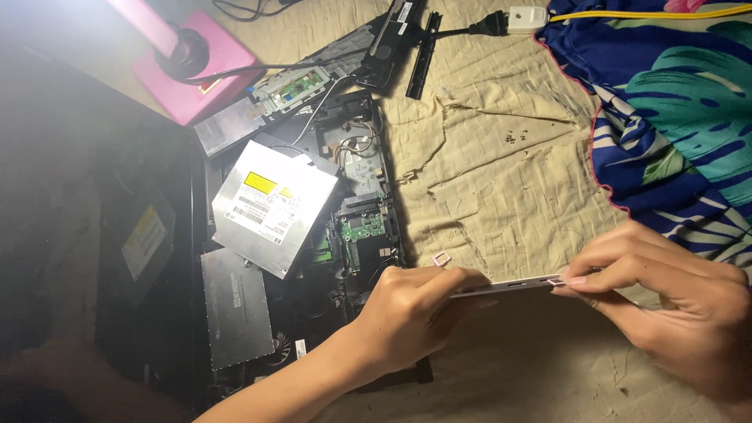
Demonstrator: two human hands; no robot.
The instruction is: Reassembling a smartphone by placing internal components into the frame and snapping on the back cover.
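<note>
My left hand (411, 313) grips one end of a thin flat silvery device (509, 286), held edge-on above the beige cloth (501, 172). My right hand (674, 301) pinches a small pinkish tray (558, 280) at the device's other end. Another small pinkish frame-shaped piece (442, 258) lies on the cloth just beyond my left hand. To the left lies an opened laptop chassis (352, 235) with its green circuit board (362, 229) exposed.
A silver optical drive (270, 204) rests on the chassis. A pink lamp base (196, 66) stands at the top left. Black laptop strips (423, 51), a white plug (526, 17), tiny screws (513, 139) and a blue floral fabric (674, 117) lie further back and right.
</note>
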